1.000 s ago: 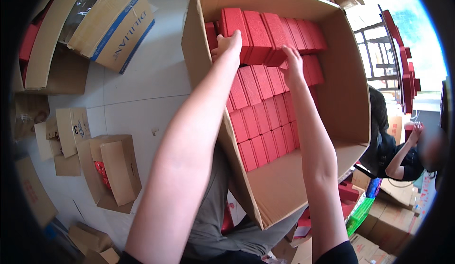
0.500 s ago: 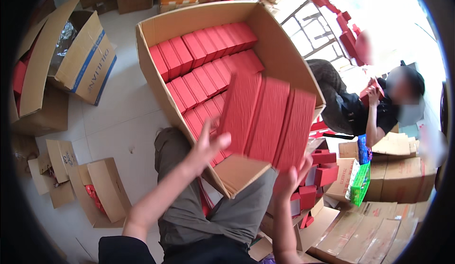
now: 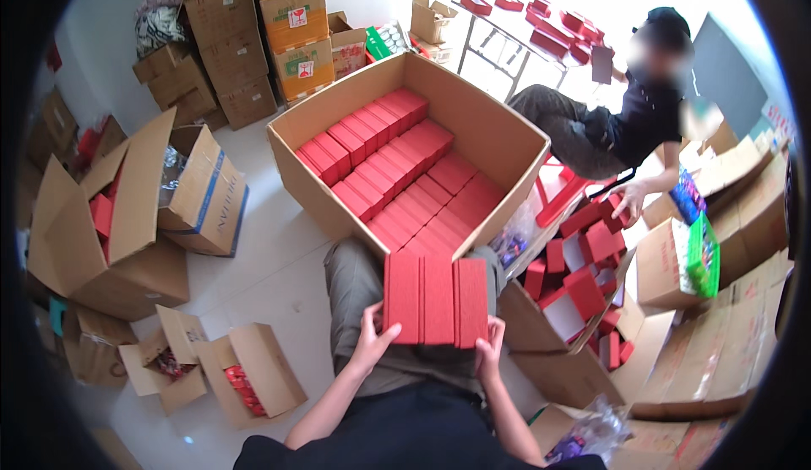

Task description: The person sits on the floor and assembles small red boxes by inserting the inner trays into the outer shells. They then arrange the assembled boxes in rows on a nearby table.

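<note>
Three slim red boxes [image 3: 438,301] are pressed side by side between my hands, above my lap. My left hand [image 3: 374,343] grips the lower left corner of the row, and my right hand [image 3: 490,348] closes on its lower right corner. Just beyond them stands a large open cardboard box [image 3: 486,103]. Inside it, rows of similar red boxes [image 3: 382,145] fill the bottom, stacked higher toward the far left side. The held boxes overlap the carton's near corner in the view and hide part of it.
At right, a carton holds a jumble of loose red boxes [image 3: 583,288]; a seated person's hand [image 3: 629,200] touches one. Red box parts lie on a table [image 3: 515,35] behind. Open cartons [image 3: 110,276] stand at left, stacked cartons [image 3: 228,48] at the back, and a green basket [image 3: 703,255] far right.
The three red boxes have come down and back from over the large carton to above my lap, now held level. The view has tilted up. The other person has lowered a hand to the loose boxes.
</note>
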Tool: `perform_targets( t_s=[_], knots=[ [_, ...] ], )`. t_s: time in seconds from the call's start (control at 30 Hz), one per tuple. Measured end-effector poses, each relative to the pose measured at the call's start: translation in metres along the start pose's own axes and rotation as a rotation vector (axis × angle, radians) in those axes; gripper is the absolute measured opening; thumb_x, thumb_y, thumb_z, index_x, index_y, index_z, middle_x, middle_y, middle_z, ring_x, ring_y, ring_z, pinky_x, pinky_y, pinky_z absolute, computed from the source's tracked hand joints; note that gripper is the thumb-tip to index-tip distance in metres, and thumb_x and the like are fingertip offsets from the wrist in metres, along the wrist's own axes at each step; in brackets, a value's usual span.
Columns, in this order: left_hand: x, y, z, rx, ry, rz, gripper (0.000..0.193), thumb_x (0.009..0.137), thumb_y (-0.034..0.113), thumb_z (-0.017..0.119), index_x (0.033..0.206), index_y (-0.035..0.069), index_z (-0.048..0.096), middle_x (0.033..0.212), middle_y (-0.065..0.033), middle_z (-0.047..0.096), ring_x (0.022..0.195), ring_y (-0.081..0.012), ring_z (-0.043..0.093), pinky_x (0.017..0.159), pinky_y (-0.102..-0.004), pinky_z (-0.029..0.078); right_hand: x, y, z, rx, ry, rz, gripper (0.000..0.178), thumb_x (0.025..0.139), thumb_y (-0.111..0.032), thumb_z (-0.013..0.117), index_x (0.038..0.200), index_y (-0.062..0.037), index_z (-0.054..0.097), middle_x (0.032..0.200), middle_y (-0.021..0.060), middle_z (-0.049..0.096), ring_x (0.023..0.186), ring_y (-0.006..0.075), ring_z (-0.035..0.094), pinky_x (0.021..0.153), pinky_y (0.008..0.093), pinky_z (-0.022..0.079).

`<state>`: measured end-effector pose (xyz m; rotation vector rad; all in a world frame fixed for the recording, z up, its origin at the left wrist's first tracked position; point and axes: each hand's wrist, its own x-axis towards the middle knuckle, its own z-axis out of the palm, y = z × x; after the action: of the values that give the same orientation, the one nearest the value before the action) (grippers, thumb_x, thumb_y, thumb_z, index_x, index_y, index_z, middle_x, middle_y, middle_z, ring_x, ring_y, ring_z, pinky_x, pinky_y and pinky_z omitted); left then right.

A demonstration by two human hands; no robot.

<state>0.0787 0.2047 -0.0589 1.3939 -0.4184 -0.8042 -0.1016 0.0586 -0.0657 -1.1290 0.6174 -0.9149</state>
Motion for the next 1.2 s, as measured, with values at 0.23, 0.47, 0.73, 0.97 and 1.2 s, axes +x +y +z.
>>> perform_targets(
  t_s=[0.23, 0.47, 0.73, 0.97, 1.2],
  knots=[
    [0.009, 0.017, -0.001, 0.039, -0.053, -0.007, 0.064, 0.077, 0.024, 0.059, 0.125, 0.004, 0.022, 0.122, -0.0182, 0.036, 0.114, -0.0243, 0.037, 0.095, -0.0367, 0.032, 0.004, -0.015, 0.002, -0.116, -0.103, 0.081, 0.046, 0.070, -0.021, 0.066, 0.103, -0.0076, 0.038, 0.124, 0.0112, 0.033, 0.117, 0.0208, 0.033, 0.098, 0.0336, 0.026],
    [0.012, 0.006, -0.002, -0.005, -0.001, -0.076, 0.059, 0.083, 0.024, 0.054, 0.126, 0.004, 0.019, 0.121, -0.0181, 0.038, 0.112, -0.0221, 0.039, 0.095, -0.0344, 0.031, 0.022, -0.011, -0.001, -0.056, -0.122, 0.257, 0.036, 0.069, -0.013, 0.069, 0.087, -0.0090, 0.038, 0.135, 0.0249, 0.022, 0.120, 0.0228, 0.033, 0.097, 0.0334, 0.027],
    [0.016, 0.035, -0.010, 0.102, 0.017, -0.049, 0.057, 0.083, 0.018, 0.053, 0.129, 0.005, 0.021, 0.123, -0.0174, 0.039, 0.115, -0.0231, 0.038, 0.098, -0.0347, 0.029, 0.019, -0.030, 0.007, 0.034, 0.034, 0.228, 0.036, 0.066, -0.007, 0.066, 0.089, -0.0095, 0.038, 0.135, 0.0194, 0.025, 0.122, 0.0248, 0.031, 0.097, 0.0343, 0.029],
    [0.028, 0.054, 0.002, 0.515, 0.098, 0.223, 0.052, 0.079, 0.012, 0.055, 0.124, 0.003, 0.032, 0.126, -0.0162, 0.037, 0.118, -0.0275, 0.036, 0.099, -0.0366, 0.028, 0.039, -0.042, -0.014, 0.304, 0.055, 0.257, 0.058, 0.068, -0.014, 0.054, 0.120, -0.0034, 0.032, 0.119, 0.0118, 0.042, 0.113, 0.0207, 0.041, 0.097, 0.0322, 0.030],
    [0.051, 0.081, 0.042, 0.926, 0.140, 0.455, 0.049, 0.076, 0.012, 0.056, 0.120, 0.003, 0.039, 0.128, -0.0172, 0.033, 0.122, -0.0335, 0.029, 0.101, -0.0414, 0.023, 0.049, -0.027, -0.014, 0.654, 0.089, 0.352, 0.062, 0.071, -0.027, 0.055, 0.125, -0.0051, 0.033, 0.123, 0.0101, 0.044, 0.111, 0.0215, 0.044, 0.095, 0.0376, 0.034]
  ],
)
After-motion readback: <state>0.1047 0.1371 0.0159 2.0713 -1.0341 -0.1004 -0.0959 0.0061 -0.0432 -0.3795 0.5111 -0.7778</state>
